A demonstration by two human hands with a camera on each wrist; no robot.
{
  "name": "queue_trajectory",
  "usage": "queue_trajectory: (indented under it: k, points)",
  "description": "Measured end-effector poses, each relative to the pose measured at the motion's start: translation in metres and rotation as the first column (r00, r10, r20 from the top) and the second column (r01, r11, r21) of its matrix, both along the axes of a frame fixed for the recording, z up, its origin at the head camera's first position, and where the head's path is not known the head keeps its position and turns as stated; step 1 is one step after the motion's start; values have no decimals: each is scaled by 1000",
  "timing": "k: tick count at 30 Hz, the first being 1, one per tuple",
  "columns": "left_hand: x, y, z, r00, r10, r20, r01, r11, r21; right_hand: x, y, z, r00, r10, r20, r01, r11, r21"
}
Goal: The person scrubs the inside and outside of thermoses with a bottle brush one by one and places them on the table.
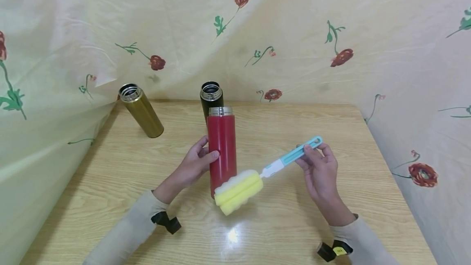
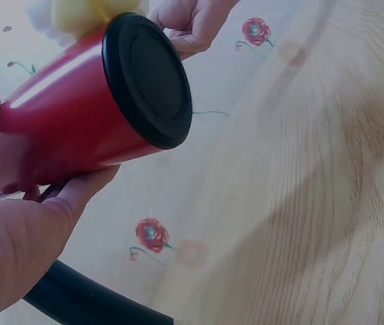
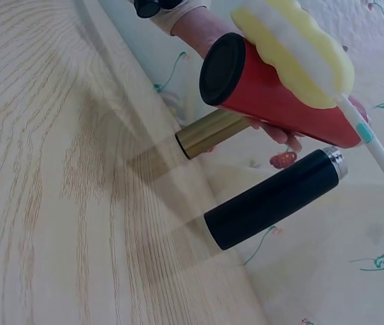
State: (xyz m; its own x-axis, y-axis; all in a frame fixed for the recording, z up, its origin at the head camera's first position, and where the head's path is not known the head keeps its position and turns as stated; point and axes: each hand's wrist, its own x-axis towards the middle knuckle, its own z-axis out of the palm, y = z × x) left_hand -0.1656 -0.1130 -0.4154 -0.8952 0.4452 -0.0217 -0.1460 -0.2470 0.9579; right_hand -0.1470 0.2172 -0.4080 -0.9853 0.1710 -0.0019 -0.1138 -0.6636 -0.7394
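My left hand (image 1: pixel 195 160) grips a red thermos flask (image 1: pixel 222 146) around its side, thumb across the front. The flask stands upright in the head view, its steel mouth uncapped; its black base (image 2: pixel 152 81) shows raised off the table in the left wrist view. My right hand (image 1: pixel 321 169) pinches the blue handle of a bottle brush (image 1: pixel 294 155) between thumb and fingers. The brush's yellow and white sponge head (image 1: pixel 239 191) points down-left and overlaps the lower part of the red flask in the head view, outside its mouth.
Behind the red flask stands a black flask (image 1: pixel 211 93), open at the top and partly hidden. A gold flask (image 1: pixel 142 111), also uncapped, stands at the back left of the wooden table (image 1: pixel 279 224). Flowered cloth (image 1: pixel 294 23) hangs around the back and sides.
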Motion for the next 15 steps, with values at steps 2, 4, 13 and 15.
queue_trajectory:
  k: [2,4,13,15]
  points:
    - [0,-1,-1,1000,-23,3,23,999,41,0,-1,0,1000,0,4,0,1000,0]
    - [0,-1,-3,999,-39,-5,40,996,74,-1,-2,-1,1000,-1,6,1,1000,1]
    - [-1,-5,-6,997,-73,-39,77,992,102,-2,-3,-3,1000,-5,24,5,1000,10]
    - [-1,-6,-7,996,-74,-42,78,993,90,-2,-3,-4,999,-5,36,4,1000,18]
